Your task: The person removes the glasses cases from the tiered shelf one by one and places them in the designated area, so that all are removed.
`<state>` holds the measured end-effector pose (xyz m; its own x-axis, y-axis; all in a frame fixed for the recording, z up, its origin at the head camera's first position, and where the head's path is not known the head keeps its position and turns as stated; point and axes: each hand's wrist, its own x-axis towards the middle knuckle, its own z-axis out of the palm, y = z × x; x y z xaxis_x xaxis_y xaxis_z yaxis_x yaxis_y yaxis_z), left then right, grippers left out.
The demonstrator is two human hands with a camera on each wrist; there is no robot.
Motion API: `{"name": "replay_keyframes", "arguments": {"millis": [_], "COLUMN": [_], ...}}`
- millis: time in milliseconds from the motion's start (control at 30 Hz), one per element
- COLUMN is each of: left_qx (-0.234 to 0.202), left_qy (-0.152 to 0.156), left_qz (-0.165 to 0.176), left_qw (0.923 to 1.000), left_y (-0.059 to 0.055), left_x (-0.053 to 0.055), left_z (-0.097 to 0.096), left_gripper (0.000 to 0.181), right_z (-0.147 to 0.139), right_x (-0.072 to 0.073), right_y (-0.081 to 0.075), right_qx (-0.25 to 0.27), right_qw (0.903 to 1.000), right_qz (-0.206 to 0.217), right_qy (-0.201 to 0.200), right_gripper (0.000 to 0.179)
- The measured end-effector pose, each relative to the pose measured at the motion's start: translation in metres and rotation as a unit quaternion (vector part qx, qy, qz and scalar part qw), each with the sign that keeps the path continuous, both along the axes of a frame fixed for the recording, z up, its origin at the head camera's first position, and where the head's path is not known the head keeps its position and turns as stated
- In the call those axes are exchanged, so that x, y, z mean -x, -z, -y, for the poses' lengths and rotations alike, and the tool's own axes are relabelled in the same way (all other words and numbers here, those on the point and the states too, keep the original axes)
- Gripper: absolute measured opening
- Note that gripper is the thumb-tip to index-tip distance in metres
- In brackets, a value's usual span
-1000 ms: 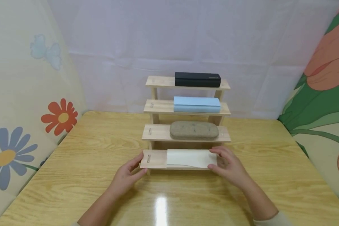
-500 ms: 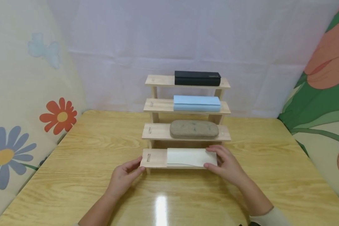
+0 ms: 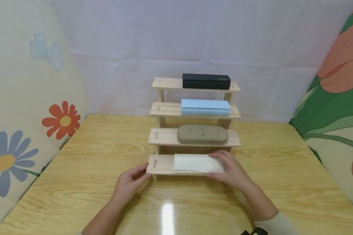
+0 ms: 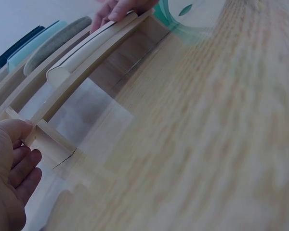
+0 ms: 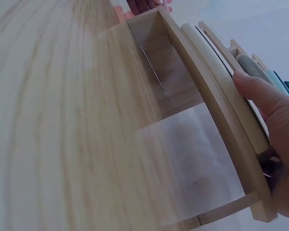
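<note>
A pale wooden four-step display stand (image 3: 163,164) faces me on the table. On its lowest step lies a white glasses case (image 3: 192,163), towards the right. My right hand (image 3: 233,173) grips the right part of this case, thumb along the front and fingers over the back edge, hiding its end. My left hand (image 3: 126,186) pinches the left end of the lowest step. In the left wrist view, the thumb of the left hand (image 4: 7,163) is at the step's corner, the other fingers loosely bent below. The right wrist view shows the thumb of the right hand (image 5: 274,113) against the case.
Higher steps carry a grey-brown glasses case (image 3: 202,134), a light blue one (image 3: 205,107) and a black one (image 3: 206,81) on top. The wood-grain table (image 3: 106,140) reaches back to a white cloth (image 3: 135,49). Floral panels stand at both sides.
My right hand has slid left along the white case, from its right end to a fuller grip. The left hand stays at the step's left end; the cases have not visibly moved.
</note>
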<state>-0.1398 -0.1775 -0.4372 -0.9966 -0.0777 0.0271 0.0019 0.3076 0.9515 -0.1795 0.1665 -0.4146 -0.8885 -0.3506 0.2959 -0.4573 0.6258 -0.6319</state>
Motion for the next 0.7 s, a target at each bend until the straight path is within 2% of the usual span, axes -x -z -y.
{"name": "replay_keyframes", "arguments": {"millis": [300, 700], "left_qx": [-0.01, -0.008], "left_qy": [0.003, -0.001], "left_qz": [0.004, 0.012], "left_qw": [0.9999, 0.9999], "left_y": [-0.0005, -0.0015], "left_x": [-0.0002, -0.0001], "left_z": [0.0001, -0.0003], "left_gripper": [0.042, 0.042], "right_z": [0.0054, 0.0067], "right_x": [0.002, 0.0013], "right_y": [0.0022, 0.0029], "right_qx": [-0.058, -0.041], "right_qw": [0.9978, 0.9987], "right_qz": [-0.029, -0.022], "right_qy": [0.009, 0.018], "right_gripper": [0.069, 0.066]}}
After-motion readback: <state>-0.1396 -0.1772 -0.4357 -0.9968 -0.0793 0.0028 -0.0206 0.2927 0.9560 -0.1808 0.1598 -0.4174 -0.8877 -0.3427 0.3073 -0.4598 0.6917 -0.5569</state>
